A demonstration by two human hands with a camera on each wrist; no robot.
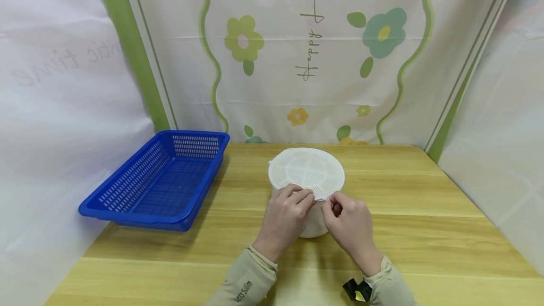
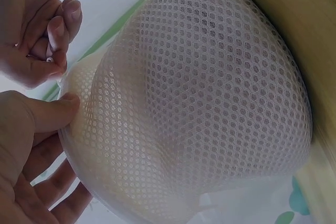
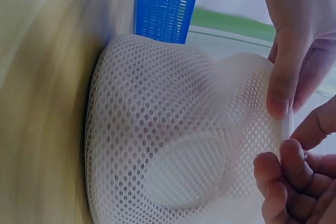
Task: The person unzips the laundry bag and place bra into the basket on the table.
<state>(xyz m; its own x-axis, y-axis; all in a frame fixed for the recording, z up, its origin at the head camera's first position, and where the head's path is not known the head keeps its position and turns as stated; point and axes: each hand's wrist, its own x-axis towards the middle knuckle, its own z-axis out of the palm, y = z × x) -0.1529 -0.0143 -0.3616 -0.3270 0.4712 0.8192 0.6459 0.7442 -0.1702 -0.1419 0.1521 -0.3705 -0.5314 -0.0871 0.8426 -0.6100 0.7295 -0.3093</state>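
Observation:
A white mesh laundry bag [image 1: 303, 166], round and drum-shaped, stands on the table with its flat mesh top facing up. At the near edge of that top, my left hand [image 1: 286, 214] pinches the rim, its thumb on the outside and the fingers over the edge. Just to the right, my right hand [image 1: 350, 225] has its fingertips curled together at the same rim. They pinch a small zipper pull [image 3: 305, 157], mostly hidden by the fingers. The mesh side wall [image 2: 210, 87] is dented and creased below the hands, and a rounded patch [image 3: 186, 169] shows through it.
A blue plastic basket [image 1: 193, 202] with slotted sides sits at the left of the wooden table [image 1: 425, 240]. Printed curtains [image 1: 276, 84] close off the back and both sides. A small black object [image 1: 357, 290] lies by the right sleeve.

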